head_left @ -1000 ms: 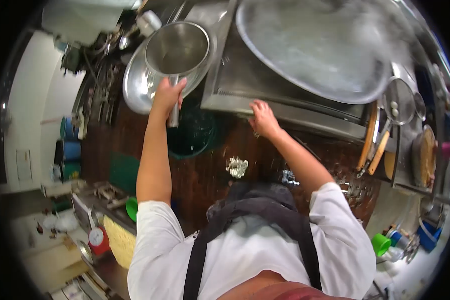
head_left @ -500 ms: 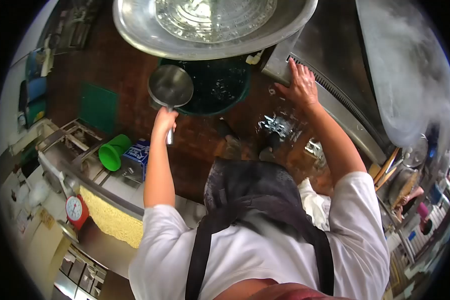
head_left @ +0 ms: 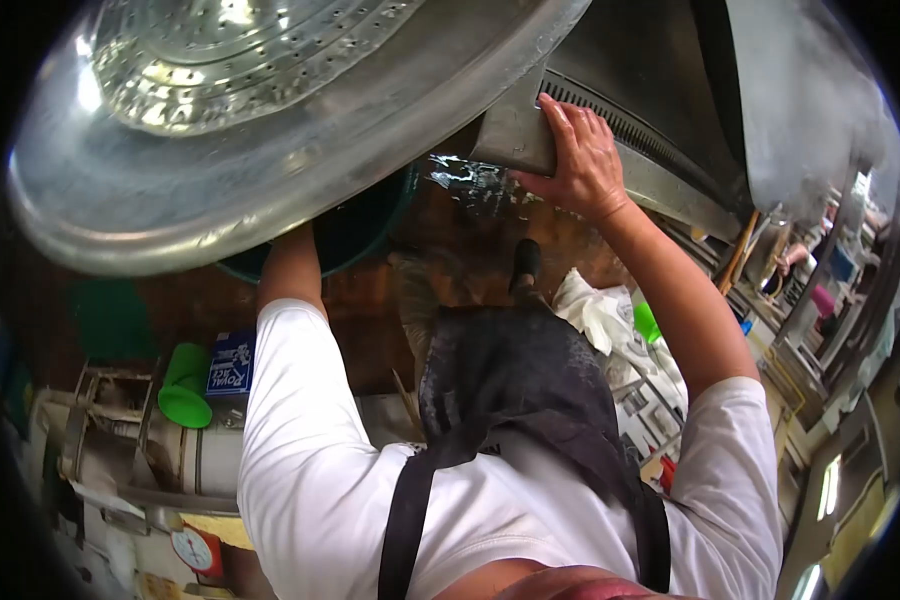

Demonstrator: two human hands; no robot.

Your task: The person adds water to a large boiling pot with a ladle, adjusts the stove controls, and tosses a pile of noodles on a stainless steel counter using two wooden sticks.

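Observation:
My right hand (head_left: pixel 582 160) rests on the corner of the metal counter (head_left: pixel 520 125), its fingers over the edge near a slotted vent and the thumb apart. Nothing shows in it. The forearm of my left arm reaches down under a large metal basin (head_left: pixel 300 190), over the dark green tub (head_left: pixel 375 225). That basin hides my left hand and whatever it holds. Round holes dot the raised metal disc (head_left: pixel 240 60) inside the basin. The handled metal pot is out of sight.
A steaming large vessel (head_left: pixel 820 110) stands at the upper right. At the lower left are a green bucket (head_left: pixel 185 390), a blue box (head_left: pixel 230 363) and a red scale (head_left: pixel 196 549). White cloth (head_left: pixel 595 310) lies right of the apron. Another person's arm (head_left: pixel 796 256) shows far right.
The view has turned and come closer to the basin. My left hand, earlier holding the pot by its handle, has gone down behind the basin's rim. My right hand stays at the counter edge.

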